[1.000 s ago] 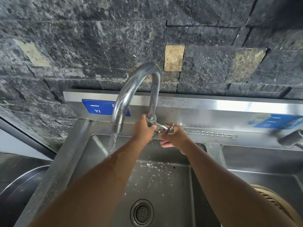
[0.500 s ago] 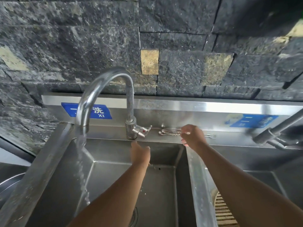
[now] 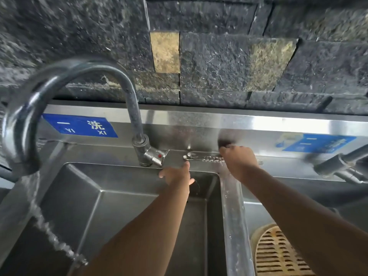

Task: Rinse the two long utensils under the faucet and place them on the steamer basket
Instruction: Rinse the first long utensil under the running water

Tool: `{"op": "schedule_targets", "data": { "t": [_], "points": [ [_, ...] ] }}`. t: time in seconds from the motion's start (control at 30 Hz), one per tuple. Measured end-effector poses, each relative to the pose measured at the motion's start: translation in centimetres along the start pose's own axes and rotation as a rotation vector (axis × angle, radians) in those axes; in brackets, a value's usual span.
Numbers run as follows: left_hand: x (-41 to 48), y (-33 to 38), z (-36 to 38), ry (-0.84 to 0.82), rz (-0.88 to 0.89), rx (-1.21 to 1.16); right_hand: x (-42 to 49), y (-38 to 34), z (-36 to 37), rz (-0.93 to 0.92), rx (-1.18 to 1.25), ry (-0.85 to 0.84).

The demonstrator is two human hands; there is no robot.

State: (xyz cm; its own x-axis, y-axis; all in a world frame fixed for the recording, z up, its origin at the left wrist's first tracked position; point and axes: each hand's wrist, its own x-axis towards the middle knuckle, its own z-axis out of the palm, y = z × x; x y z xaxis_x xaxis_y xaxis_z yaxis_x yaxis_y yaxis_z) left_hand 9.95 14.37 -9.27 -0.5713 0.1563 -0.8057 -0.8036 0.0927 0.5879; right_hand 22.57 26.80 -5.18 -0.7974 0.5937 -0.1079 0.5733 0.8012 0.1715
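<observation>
Two long twisted metal utensils (image 3: 205, 157) lie side by side on the back ledge of the steel sink, right of the faucet base. My right hand (image 3: 239, 161) is curled over their middle, fingers closing on them. My left hand (image 3: 176, 174) hovers just below the ledge, fingers spread, one fingertip near the utensils' looped left end. The curved faucet (image 3: 65, 80) arches left and water (image 3: 49, 234) runs from its spout into the left basin. A bamboo steamer basket (image 3: 278, 253) sits in the right basin, bottom right, partly behind my right forearm.
The faucet's lever (image 3: 157, 156) points right at the ledge. A steel divider (image 3: 233, 216) separates the left basin (image 3: 123, 206) from the right one. A second faucet (image 3: 338, 166) juts in from the right. A dark stone wall rises behind.
My left hand left the faucet lever and dropped, then rose toward the utensils' left end. My right hand moved onto the utensils on the ledge. The spout swung left, water still running.
</observation>
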Motion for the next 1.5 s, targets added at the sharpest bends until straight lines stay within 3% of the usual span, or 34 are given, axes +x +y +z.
{"op": "schedule_targets", "data": {
  "t": [0.23, 0.67, 0.93, 1.13, 1.3, 1.5],
  "points": [
    [1.1, -1.5, -0.2, -0.006, 0.110, 0.084, 0.4, 0.0, 0.1, -0.117, -0.179, -0.017],
    [0.7, -1.1, -0.6, -0.073, 0.091, 0.084, 0.3, -0.5, -1.5, -0.208, -0.271, 0.002],
    [-1.8, 1.5, -5.9, -0.233, 0.082, 0.525, -5.0, -2.3, -4.3, -0.182, -0.255, -0.006],
    [-6.0, 3.2, -12.9, -0.321, 0.122, 0.667, -11.1, -9.2, -6.0, -0.184, -0.114, -0.018],
    [-10.2, 4.8, -18.7, -0.472, 0.118, 0.525, -14.3, -17.8, -9.4, -0.167, 0.016, -0.006],
    [-12.0, 5.9, -25.2, -0.412, 0.259, 0.226, -16.1, -26.1, -10.5, -0.092, 0.334, 0.084]
  ]
}}
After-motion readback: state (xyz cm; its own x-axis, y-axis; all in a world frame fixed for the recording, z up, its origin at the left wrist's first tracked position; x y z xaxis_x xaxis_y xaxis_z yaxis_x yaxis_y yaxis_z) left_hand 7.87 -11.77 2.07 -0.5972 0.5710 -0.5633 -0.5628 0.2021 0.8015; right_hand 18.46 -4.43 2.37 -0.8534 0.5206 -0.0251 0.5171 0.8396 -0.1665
